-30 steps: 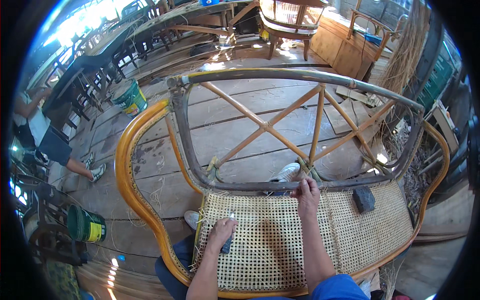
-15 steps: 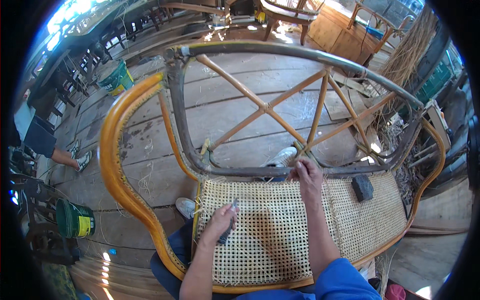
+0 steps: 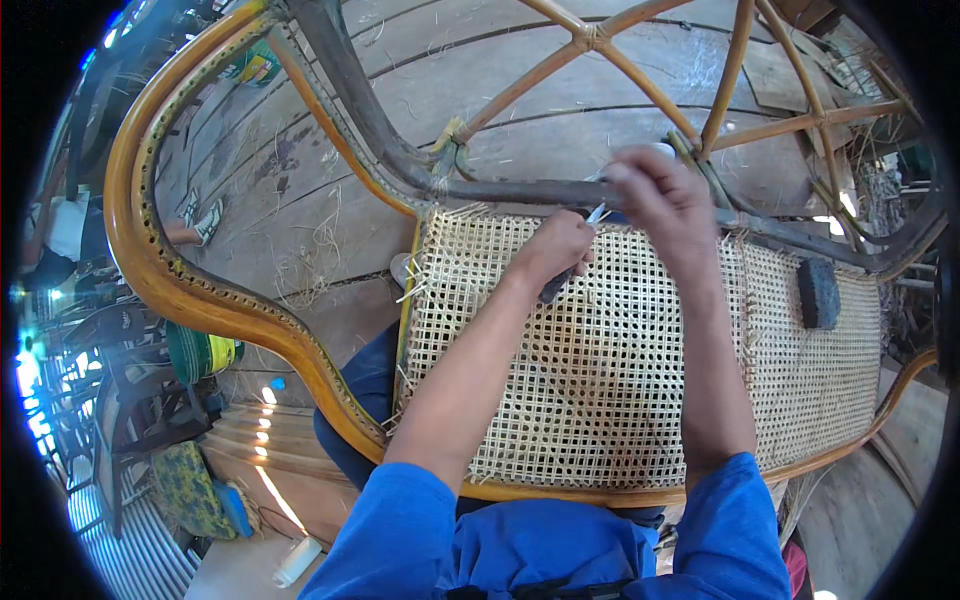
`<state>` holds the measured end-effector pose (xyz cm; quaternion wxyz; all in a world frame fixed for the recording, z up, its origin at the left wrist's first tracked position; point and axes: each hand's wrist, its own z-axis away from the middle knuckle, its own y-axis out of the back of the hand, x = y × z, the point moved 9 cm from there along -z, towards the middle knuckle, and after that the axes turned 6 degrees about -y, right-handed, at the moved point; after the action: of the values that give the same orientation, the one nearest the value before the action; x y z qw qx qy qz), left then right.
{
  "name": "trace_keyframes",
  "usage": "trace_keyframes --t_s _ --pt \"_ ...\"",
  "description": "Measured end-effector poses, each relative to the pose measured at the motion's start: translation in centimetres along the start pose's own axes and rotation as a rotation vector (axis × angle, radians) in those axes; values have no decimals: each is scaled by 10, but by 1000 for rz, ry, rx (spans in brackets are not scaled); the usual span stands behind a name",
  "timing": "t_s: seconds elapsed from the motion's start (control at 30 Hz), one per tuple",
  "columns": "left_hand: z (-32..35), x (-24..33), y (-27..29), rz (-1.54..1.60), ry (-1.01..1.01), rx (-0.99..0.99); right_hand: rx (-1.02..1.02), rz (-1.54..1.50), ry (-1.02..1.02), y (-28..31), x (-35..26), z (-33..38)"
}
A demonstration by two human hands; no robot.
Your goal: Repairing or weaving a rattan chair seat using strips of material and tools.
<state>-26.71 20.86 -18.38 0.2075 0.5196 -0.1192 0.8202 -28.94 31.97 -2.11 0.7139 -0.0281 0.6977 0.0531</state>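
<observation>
A woven cane seat panel [image 3: 590, 380] lies in front of me, set in a rattan bench frame [image 3: 130, 200]. My left hand [image 3: 558, 248] is closed round a knife [image 3: 597, 213]. Its short blade points up toward the dark rail [image 3: 560, 193] along the panel's far edge, and the dark handle shows below the fingers. Just above that edge is my right hand [image 3: 668, 200], raised a little to the right of the blade. Its fingers are bent together and smeared by motion; what they pinch, if anything, I cannot make out.
A dark block [image 3: 819, 294] rests on the panel's right part. Loose cane ends [image 3: 412, 280] stick out along the left edge. Crossed rattan poles [image 3: 592, 38] form the back. At left stand a green bucket [image 3: 190, 352] and another person's foot [image 3: 207, 222].
The view has shifted closer to the bench. My left hand has moved with the knife from the panel's left part to its far edge, near my right hand.
</observation>
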Motion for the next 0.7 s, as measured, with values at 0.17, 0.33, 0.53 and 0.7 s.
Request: trace_keyframes --t_s 0.17,0.33,0.53,0.7 --pt "28 22 43 -321 178 -10 -210 619 -247 -5 118 16" --pt "37 38 47 -1239 64 -101 -226 575 -467 -11 143 31" --pt "21 61 26 -1447 166 -195 -230 768 -490 -13 138 21" --pt "9 69 14 -1528 271 -324 -200 933 -477 -17 132 14"
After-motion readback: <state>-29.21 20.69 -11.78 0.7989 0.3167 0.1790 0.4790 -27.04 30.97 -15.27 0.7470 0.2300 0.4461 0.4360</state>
